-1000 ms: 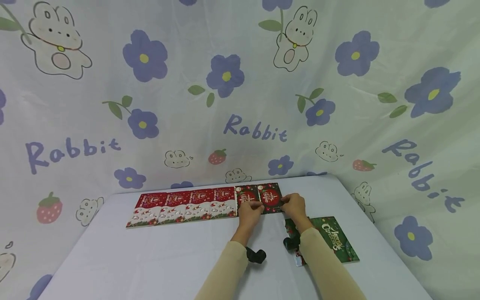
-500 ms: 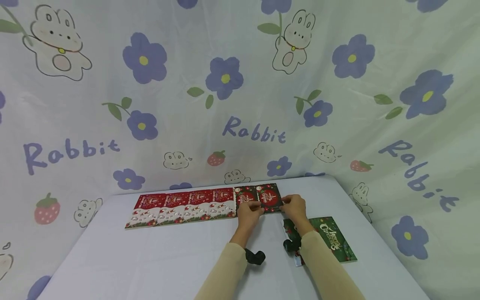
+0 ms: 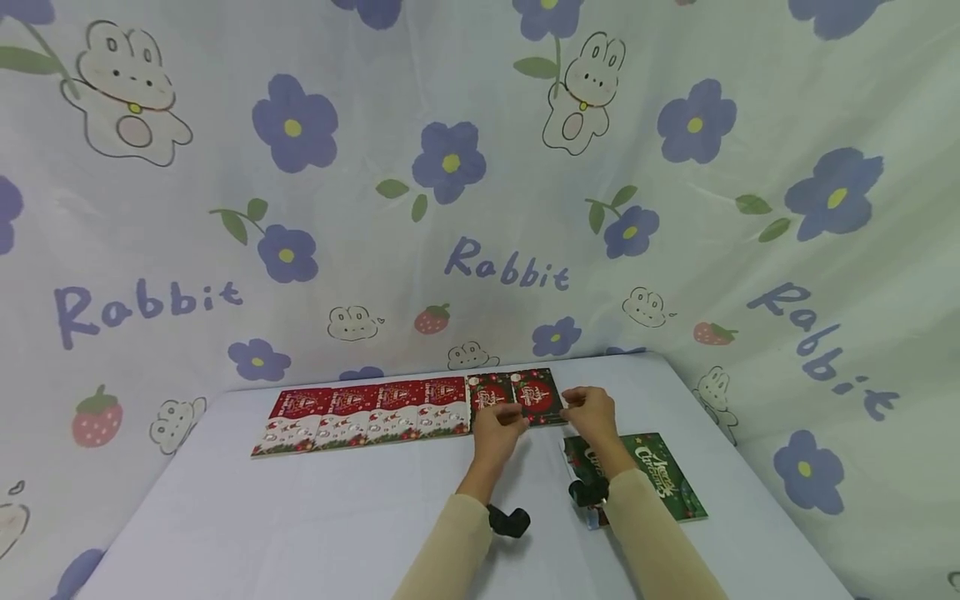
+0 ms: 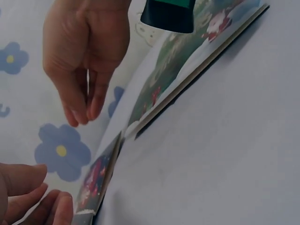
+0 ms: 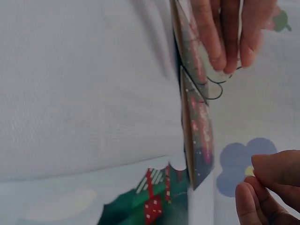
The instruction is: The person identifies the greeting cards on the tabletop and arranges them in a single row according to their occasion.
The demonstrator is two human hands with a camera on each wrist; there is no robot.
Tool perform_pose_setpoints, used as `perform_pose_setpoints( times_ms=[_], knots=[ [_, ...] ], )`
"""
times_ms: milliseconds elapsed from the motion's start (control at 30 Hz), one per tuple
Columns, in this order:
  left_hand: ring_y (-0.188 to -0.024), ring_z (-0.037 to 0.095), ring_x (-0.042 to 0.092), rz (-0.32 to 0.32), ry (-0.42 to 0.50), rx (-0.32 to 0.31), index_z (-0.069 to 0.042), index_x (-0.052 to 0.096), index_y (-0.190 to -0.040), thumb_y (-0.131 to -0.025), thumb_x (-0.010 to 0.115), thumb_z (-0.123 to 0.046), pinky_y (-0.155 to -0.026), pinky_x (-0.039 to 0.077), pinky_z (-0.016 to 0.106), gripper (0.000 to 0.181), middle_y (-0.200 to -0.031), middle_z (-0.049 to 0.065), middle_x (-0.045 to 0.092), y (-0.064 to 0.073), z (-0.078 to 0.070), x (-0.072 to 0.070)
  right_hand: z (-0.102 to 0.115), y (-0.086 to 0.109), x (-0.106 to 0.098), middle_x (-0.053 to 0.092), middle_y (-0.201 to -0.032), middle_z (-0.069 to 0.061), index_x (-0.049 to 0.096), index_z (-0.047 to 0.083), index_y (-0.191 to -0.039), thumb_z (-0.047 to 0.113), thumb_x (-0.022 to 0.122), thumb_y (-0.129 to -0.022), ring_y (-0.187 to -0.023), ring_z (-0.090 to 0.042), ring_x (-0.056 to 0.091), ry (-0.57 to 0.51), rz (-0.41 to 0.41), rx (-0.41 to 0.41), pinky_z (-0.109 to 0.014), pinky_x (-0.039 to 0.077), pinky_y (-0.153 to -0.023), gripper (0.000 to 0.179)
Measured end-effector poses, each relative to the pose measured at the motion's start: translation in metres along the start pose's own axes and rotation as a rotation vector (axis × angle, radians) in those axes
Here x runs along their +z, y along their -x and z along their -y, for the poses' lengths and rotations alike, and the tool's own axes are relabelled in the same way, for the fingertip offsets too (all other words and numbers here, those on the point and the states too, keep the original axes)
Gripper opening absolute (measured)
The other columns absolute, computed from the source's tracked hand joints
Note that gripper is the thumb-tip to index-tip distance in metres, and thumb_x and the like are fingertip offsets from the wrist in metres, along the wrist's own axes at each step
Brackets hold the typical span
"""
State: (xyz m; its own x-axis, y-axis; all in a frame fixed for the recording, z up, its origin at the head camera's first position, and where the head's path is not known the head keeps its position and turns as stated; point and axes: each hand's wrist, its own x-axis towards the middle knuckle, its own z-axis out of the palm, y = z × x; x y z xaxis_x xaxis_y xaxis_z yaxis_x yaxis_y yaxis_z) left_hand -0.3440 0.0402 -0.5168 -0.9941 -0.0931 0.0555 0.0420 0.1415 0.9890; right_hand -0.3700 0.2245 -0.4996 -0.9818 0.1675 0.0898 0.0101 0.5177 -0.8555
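Two dark green cards with red circles, the nearer one to my right hand being the right-hand card (image 3: 536,396), end a row on the table. My left hand (image 3: 497,432) is at the front edge of the left card (image 3: 491,389), partly covering it. My right hand (image 3: 592,414) hovers by the right card's right edge. In the left wrist view my left hand (image 4: 35,199) has thumb and fingers apart with nothing visible between them. In the right wrist view my right hand (image 5: 269,187) has thumb and forefinger close together, and no held thing shows.
Several red-and-white Christmas cards (image 3: 393,408) continue the row leftward. A larger green "Merry Christmas" board (image 3: 663,475) lies under my right forearm. Black wrist cameras (image 3: 510,522) sit on both wrists. A rabbit-print curtain (image 3: 375,208) hangs behind the white table (image 3: 300,525).
My right hand has shifted slightly right, away from the right card's edge. My left hand stays nearly in place. The head view has tilted a little, and the cards have not visibly moved.
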Motion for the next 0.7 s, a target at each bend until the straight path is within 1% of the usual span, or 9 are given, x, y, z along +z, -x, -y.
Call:
perform_pose_setpoints(
  times_ms=[133,233,333,567,633,700],
  knots=[
    [-0.095,0.019,0.069,0.015,0.007,-0.014,0.004,0.075,-0.115,-0.091,0.080,-0.002,-0.080,0.059,0.032,0.026,-0.101,0.008,0.075,0.007,0.002,0.002,0.003,0.006,-0.009,0.073,-0.115,-0.024,0.075,-0.007,-0.119,-0.003,0.078,-0.088,-0.104,-0.036,0.069,-0.037,0.003,0.002,-0.047,0.058,-0.088,0.031],
    [-0.094,0.017,0.069,0.026,0.012,-0.016,0.004,0.076,-0.114,-0.091,0.081,-0.002,-0.080,0.059,0.030,0.025,-0.102,0.008,0.075,0.012,0.005,0.004,0.004,0.012,-0.015,0.072,-0.118,-0.023,0.074,-0.006,-0.122,-0.001,0.077,-0.091,-0.107,-0.035,0.068,-0.056,0.011,0.015,-0.048,0.057,-0.091,0.032],
    [-0.092,0.016,0.069,0.025,0.019,-0.013,0.005,0.076,-0.114,-0.090,0.081,-0.001,-0.079,0.059,0.030,0.025,-0.101,0.008,0.075,0.018,0.008,0.007,0.002,0.016,-0.019,0.072,-0.119,-0.022,0.073,-0.005,-0.123,0.002,0.076,-0.092,-0.107,-0.035,0.067,-0.061,0.015,0.024,-0.049,0.056,-0.091,0.032],
    [-0.090,0.013,0.068,0.048,0.045,-0.031,0.005,0.076,-0.111,-0.090,0.081,-0.001,-0.078,0.059,0.028,0.023,-0.096,0.004,0.074,0.032,0.009,0.016,-0.010,0.025,-0.024,0.074,-0.114,-0.022,0.074,-0.006,-0.120,0.002,0.077,-0.091,-0.103,-0.035,0.069,-0.050,-0.026,0.024,-0.046,0.058,-0.086,0.030],
    [-0.089,0.013,0.068,0.055,0.044,-0.034,0.004,0.076,-0.111,-0.090,0.081,-0.001,-0.078,0.058,0.028,0.023,-0.097,0.004,0.074,0.036,0.008,0.018,-0.013,0.028,-0.026,0.074,-0.114,-0.022,0.074,-0.006,-0.120,0.002,0.077,-0.091,-0.103,-0.036,0.070,-0.061,-0.033,0.027,-0.046,0.058,-0.086,0.030],
    [-0.089,0.013,0.068,0.058,0.046,-0.033,0.004,0.076,-0.111,-0.090,0.081,-0.001,-0.078,0.058,0.028,0.023,-0.099,0.007,0.075,0.039,0.007,0.020,-0.016,0.031,-0.028,0.073,-0.115,-0.023,0.073,-0.007,-0.121,0.002,0.076,-0.092,-0.104,-0.037,0.069,-0.073,-0.030,0.027,-0.046,0.058,-0.087,0.031]
  ],
)
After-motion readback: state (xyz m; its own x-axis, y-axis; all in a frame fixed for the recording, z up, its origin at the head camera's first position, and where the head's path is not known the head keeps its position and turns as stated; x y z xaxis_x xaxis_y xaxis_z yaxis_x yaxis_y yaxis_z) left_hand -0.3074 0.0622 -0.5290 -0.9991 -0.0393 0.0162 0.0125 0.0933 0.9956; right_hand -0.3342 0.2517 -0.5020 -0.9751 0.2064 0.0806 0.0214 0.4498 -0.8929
